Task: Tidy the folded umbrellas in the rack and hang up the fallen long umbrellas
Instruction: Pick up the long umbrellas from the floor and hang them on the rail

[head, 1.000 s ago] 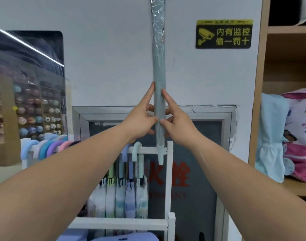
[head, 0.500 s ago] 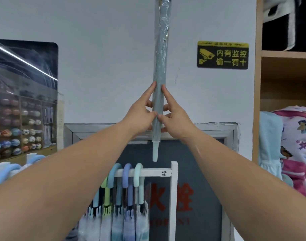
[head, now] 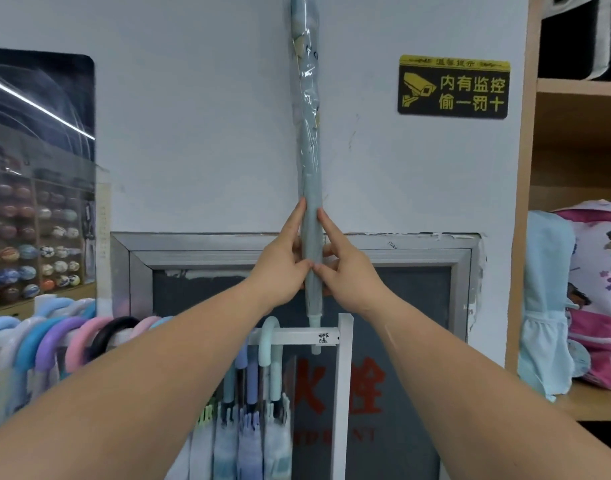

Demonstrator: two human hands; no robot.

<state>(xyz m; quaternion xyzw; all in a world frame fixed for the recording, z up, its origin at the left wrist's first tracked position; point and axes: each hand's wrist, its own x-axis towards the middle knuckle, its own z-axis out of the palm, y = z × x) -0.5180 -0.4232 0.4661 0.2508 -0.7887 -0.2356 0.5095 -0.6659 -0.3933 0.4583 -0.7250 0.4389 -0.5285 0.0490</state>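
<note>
A long pale-blue umbrella [head: 309, 140] in a clear plastic sleeve stands upright in front of me, its top out of the frame. My left hand [head: 283, 265] and my right hand [head: 345, 268] hold its lower shaft between them, thumbs and fingers pinching it from both sides. Its tip [head: 315, 348] reaches down behind the white rack bar [head: 297, 337]. Several long umbrellas with curved handles hang from that bar, a mint one [head: 271, 344] nearest the tip.
A white rack post [head: 344, 393] rises right of the tip. More pastel handles [head: 58, 341] line the rail at left. A wooden shelf [head: 574, 237] with bags stands at right. Behind are a wall, a yellow camera sign [head: 453, 86] and a metal-framed panel.
The umbrella has come down: half a second ago its tip hung clear above the rack bar, now it dips behind the bar. Both hands keep the same hold.
</note>
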